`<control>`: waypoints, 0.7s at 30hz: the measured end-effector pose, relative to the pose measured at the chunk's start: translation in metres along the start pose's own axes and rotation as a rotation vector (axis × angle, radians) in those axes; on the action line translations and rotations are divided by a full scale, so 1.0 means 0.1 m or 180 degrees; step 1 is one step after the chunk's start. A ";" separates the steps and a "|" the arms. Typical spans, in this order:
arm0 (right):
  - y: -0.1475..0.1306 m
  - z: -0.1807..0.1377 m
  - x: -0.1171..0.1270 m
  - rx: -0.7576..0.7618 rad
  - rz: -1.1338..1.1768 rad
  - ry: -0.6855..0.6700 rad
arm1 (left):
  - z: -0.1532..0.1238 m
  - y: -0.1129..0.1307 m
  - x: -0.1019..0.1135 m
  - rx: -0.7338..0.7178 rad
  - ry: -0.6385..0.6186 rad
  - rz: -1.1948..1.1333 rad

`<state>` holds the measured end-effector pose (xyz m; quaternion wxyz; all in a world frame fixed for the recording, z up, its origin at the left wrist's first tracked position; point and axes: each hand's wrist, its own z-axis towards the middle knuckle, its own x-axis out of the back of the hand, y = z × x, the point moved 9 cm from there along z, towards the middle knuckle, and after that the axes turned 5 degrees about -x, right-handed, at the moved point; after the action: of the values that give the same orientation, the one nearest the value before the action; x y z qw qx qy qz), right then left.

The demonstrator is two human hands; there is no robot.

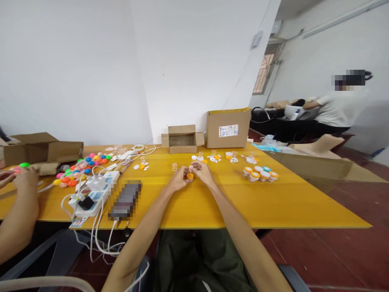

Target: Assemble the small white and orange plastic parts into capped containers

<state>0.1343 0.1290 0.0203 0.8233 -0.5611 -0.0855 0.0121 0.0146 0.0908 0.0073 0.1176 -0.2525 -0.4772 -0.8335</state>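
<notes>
My left hand [178, 181] is closed around a small round orange cap [190, 176] just above the yellow table. Opposite it, my right hand [203, 172] pinches a small white piece [191, 168] over the cap; its exact kind is too small to make out. A clear plastic cup [174, 166] stands just left of my hands. Beyond them lie loose white discs and orange rings [200, 158] in small heaps. To the right, several lidded clear containers [260, 173] with orange, white and teal tops are grouped together.
A power strip [100, 194] with white cables and a phone [125, 200] lie to the left. Near colourful balls [86, 164], a co-worker's hand [26, 178] works. An open box [182, 142] and a taller carton [227, 127] stand behind. Another person [340, 107] sits far right.
</notes>
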 end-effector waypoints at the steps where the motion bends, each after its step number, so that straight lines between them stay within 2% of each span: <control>1: 0.00 -0.01 -0.02 0.0038 -0.0066 -0.0048 | 0.01 -0.01 0.00 0.0002 0.0006 -0.0091; 9: -0.08 -0.10 -0.17 0.0232 -0.0486 -0.0329 | 0.04 -0.02 0.09 -0.0078 0.0190 -0.0030; 14: -0.11 -0.12 -0.19 0.0268 -0.0754 -0.0283 | 0.05 0.00 0.12 -0.0118 0.0154 0.0280; 21: -0.19 -0.16 -0.19 0.0399 -0.1123 -0.0222 | 0.07 0.01 0.12 -0.0120 0.0074 0.0260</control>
<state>0.1170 0.1053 0.0301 0.8424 -0.4843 -0.2101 -0.1078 0.0073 0.0969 0.0171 0.1523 -0.2643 -0.4494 -0.8396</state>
